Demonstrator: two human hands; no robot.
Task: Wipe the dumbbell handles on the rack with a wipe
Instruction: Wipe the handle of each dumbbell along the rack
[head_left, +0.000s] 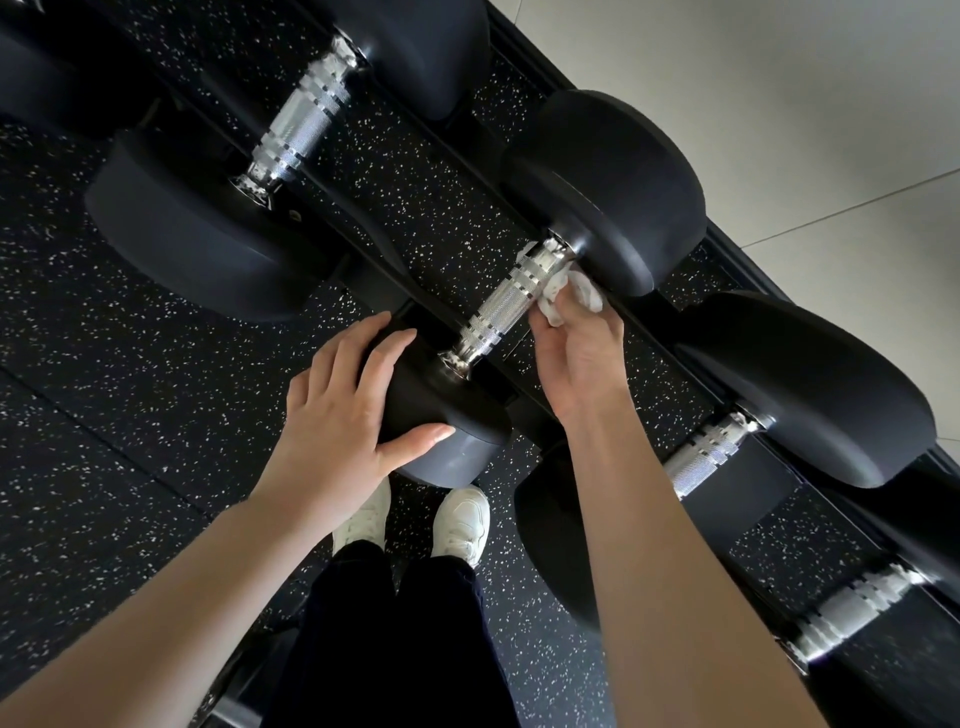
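A black dumbbell lies on the rack in the middle of the view, and its knurled chrome handle (501, 306) runs diagonally between two round heads. My right hand (576, 353) pinches a crumpled white wipe (571, 296) against the far end of that handle, close to the far head (608, 187). My left hand (337, 410) rests with spread, straight fingers on the near head (441, 415). Other chrome handles show at the upper left (298, 119), the right (706, 452) and the lower right (857, 608).
The black rack rail (737, 260) runs diagonally past a pale tiled wall (779, 104). Below the rack lies speckled black rubber floor (104, 389). My white shoes (457, 519) and dark trousers stand at the rack's near edge.
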